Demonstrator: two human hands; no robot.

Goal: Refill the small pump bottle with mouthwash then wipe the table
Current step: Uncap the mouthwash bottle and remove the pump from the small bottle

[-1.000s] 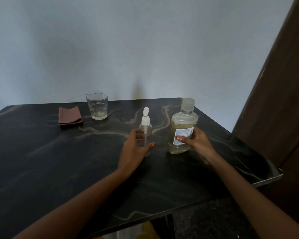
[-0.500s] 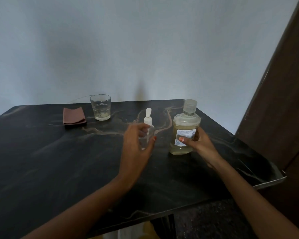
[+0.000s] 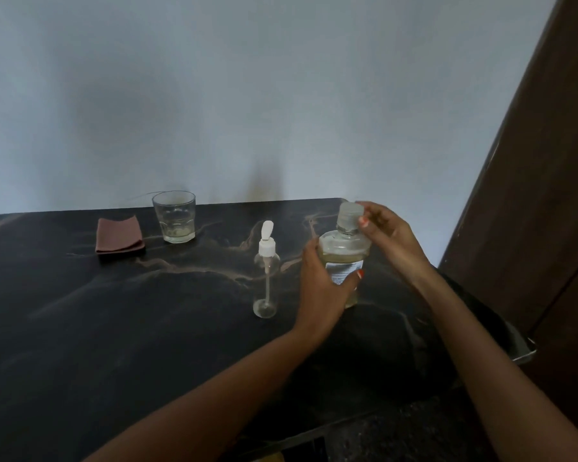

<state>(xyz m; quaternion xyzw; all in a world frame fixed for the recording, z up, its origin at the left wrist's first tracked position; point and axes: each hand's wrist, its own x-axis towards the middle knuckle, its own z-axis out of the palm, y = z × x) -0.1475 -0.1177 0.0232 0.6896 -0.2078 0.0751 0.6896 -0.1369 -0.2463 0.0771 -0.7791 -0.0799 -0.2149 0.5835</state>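
The left hand [image 3: 324,288] has left the small pump bottle [image 3: 266,278] and now wraps the mouthwash bottle [image 3: 344,251] near the table's [image 3: 114,328] right edge, steadying it while the right hand [image 3: 387,235] pinches the cap [image 3: 349,213], probably to unscrew it. The small pump bottle stands free beside, closed.

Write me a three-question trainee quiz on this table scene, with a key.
1. True or false: the small pump bottle stands with its pump on and no hand touching it.
2. Which hand grips the mouthwash bottle by its body? A) left hand B) right hand C) neither
3. Name what lies just left of the glass.
Key: 1 true. 2 A; the right hand is at the cap. 3 the folded cloth.
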